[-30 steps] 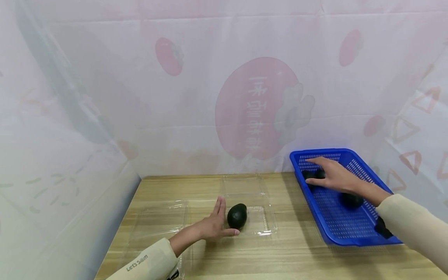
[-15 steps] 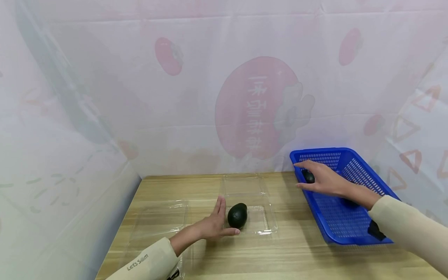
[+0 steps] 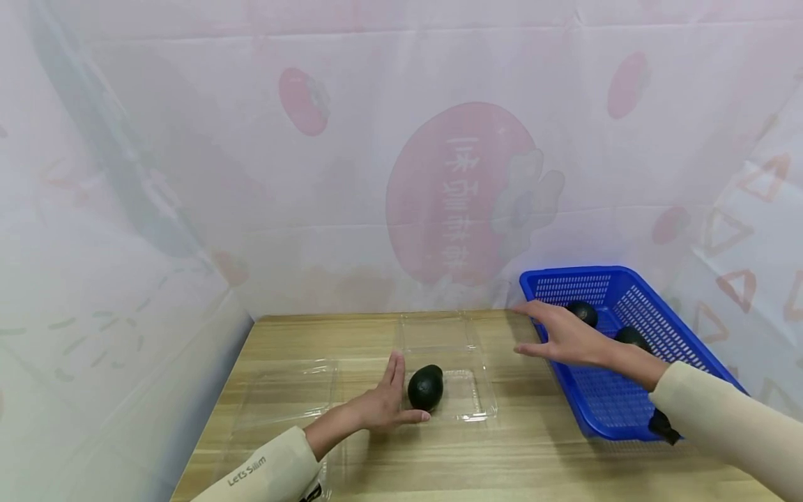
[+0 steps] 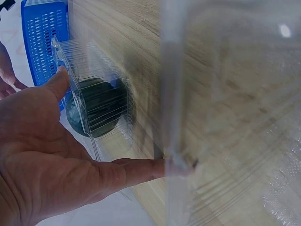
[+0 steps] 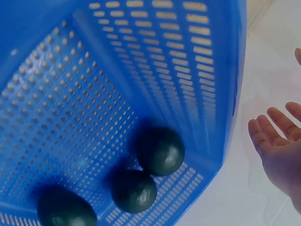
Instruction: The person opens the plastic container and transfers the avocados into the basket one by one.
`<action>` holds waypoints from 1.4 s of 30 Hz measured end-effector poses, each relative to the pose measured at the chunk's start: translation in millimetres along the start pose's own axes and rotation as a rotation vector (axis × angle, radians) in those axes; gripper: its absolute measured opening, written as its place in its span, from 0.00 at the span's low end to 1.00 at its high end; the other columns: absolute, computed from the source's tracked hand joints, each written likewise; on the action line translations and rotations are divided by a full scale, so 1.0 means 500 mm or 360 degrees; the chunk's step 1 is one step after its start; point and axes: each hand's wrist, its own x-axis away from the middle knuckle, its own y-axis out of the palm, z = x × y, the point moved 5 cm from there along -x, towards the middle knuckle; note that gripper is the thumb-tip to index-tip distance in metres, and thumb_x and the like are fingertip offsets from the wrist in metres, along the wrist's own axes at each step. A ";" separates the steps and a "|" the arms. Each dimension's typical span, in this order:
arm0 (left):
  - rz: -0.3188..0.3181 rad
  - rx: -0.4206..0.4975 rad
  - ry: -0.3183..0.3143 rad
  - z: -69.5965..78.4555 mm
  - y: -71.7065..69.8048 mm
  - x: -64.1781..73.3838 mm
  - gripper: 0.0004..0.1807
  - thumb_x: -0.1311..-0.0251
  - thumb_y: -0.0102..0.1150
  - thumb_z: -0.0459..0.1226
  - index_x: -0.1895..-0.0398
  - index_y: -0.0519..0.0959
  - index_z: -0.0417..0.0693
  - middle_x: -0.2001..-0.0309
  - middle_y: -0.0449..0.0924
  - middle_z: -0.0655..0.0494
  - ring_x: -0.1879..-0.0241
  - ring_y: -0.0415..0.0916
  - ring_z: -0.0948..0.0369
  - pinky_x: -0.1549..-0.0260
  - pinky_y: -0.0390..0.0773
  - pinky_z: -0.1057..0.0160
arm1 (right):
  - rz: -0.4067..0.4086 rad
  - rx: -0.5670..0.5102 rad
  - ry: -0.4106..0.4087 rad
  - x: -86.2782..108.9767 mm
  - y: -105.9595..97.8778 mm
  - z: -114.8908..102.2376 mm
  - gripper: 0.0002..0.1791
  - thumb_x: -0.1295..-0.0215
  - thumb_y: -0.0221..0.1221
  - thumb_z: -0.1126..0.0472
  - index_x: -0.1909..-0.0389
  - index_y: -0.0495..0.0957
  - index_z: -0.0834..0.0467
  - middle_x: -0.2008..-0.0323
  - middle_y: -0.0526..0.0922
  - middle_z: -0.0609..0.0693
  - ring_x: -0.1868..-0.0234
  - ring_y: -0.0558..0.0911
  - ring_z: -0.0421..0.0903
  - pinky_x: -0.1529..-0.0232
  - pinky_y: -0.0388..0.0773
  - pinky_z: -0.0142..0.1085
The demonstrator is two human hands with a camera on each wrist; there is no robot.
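My left hand lies beside a clear plastic clamshell box with its lid folded back, thumb and fingers straight and spread along its side and front corner. One dark green avocado sits inside the box at its left. In the left wrist view the avocado shows through the ribbed wall. Over the left rim of the blue basket hovers my right hand, fingers spread and nothing held. Three avocados lie in the basket in the right wrist view; one is an avocado near the wall.
Another clear plastic box stands on the wooden table at the left, partly behind the left forearm. Fabric walls close off the back and both sides. The basket stands at the right, close to the back wall.
My right hand has moved left and slightly nearer from above the avocados to the basket's left rim, uncovering two of them in the head view. The left hand and the boxed avocado stay put.
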 end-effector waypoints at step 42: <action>0.0003 0.0016 0.0006 -0.002 0.001 -0.001 0.65 0.29 0.67 0.51 0.20 0.29 0.22 0.20 0.21 0.21 0.23 0.53 0.28 0.32 0.71 0.38 | -0.0167 -0.0241 -0.0010 -0.032 0.109 -0.126 0.36 0.32 0.71 0.49 0.31 0.76 0.65 0.37 0.82 0.60 0.40 0.83 0.58 0.46 0.85 0.50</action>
